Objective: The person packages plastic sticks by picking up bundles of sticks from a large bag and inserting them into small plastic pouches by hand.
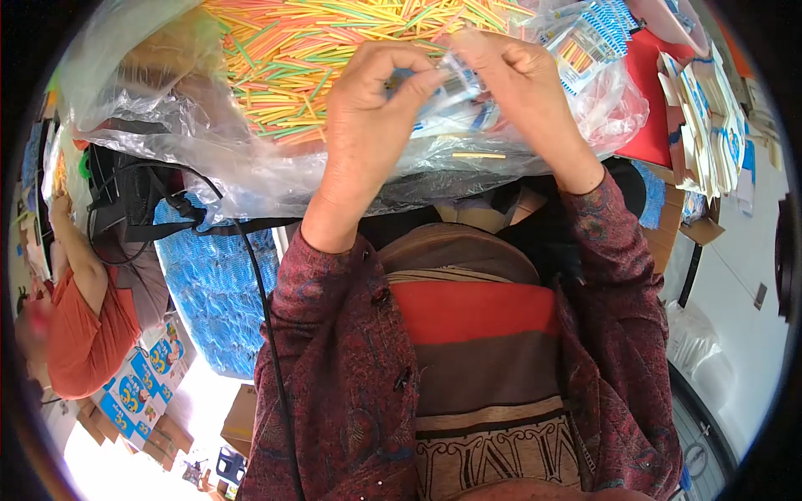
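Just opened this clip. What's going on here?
A person holds a small plastic packet between the left hand and the right hand, at the near edge of a heap of yellow, orange and green sticks on clear plastic sheeting. Blue-and-white printed packets lie beyond the right hand. The held packet's contents are unclear.

Red tabletop (643, 79); clear plastic sheet (200, 159) atop, bearing coloured sticks (284, 67), printed packets (579, 55).
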Action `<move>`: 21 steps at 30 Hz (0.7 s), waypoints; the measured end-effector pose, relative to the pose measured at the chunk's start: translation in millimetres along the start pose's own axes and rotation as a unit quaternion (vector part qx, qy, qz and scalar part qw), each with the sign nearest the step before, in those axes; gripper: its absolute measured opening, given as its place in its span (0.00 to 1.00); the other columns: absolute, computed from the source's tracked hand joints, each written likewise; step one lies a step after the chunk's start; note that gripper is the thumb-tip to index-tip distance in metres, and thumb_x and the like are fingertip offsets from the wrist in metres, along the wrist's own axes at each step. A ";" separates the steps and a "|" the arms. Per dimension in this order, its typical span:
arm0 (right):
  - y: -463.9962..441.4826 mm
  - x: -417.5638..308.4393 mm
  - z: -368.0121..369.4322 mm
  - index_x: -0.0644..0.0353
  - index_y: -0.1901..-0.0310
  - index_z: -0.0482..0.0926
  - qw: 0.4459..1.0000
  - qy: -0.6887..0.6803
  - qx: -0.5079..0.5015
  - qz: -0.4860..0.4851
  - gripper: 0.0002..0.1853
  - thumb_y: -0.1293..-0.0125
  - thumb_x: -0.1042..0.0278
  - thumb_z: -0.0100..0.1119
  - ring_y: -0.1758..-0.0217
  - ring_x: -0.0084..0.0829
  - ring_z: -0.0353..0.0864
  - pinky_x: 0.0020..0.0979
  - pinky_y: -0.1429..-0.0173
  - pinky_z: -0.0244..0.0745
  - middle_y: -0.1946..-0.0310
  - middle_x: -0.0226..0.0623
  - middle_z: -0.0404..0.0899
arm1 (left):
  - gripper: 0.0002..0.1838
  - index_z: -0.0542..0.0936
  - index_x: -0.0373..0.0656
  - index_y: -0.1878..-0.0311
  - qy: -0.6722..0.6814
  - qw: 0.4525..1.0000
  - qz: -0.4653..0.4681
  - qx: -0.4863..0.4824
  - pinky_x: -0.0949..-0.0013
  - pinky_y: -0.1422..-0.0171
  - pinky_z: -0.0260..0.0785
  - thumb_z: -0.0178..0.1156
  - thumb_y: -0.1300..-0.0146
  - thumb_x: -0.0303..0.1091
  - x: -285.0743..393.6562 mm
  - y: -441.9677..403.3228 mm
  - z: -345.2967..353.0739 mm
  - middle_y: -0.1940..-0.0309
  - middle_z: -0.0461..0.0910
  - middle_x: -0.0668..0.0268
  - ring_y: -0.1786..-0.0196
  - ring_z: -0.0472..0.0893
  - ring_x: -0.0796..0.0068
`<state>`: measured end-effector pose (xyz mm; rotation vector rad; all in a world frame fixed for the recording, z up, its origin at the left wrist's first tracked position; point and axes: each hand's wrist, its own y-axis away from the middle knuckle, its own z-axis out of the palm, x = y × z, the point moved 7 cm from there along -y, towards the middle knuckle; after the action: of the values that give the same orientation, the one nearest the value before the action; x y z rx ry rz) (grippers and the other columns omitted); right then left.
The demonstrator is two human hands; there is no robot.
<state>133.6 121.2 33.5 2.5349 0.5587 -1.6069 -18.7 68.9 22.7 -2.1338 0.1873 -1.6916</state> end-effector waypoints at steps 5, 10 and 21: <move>2.8 11.1 -9.0 0.63 0.52 0.84 0.984 -0.151 -0.082 0.053 0.18 0.28 0.55 0.58 0.72 0.16 0.73 0.21 0.68 0.68 0.74 0.27 0.78 | 0.06 0.83 0.41 0.65 0.063 0.997 -0.034 0.020 0.72 0.47 0.69 0.71 0.44 0.26 -11.2 0.5 -8.1 0.57 0.80 0.66 0.53 0.78 0.74; 4.7 21.2 -6.5 0.64 0.49 0.83 0.973 -0.161 -0.134 0.092 0.17 0.29 0.59 0.60 0.68 0.17 0.77 0.21 0.62 0.72 0.69 0.28 0.81 | 0.06 0.83 0.41 0.65 0.079 0.996 -0.029 0.013 0.72 0.46 0.69 0.71 0.44 0.26 -12.0 0.6 -8.7 0.57 0.78 0.67 0.52 0.77 0.74; 7.4 14.5 -8.5 0.62 0.44 0.81 0.967 -0.109 -0.230 0.009 0.17 0.32 0.66 0.63 0.66 0.14 0.75 0.21 0.61 0.75 0.65 0.27 0.80 | 0.06 0.83 0.41 0.65 0.057 0.998 -0.012 0.013 0.72 0.47 0.69 0.71 0.45 0.26 -6.9 1.4 -13.1 0.58 0.77 0.67 0.53 0.76 0.74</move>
<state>149.0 120.3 23.5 1.9971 0.7726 -1.5085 -32.7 67.0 18.3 -2.0301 0.1706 -1.8211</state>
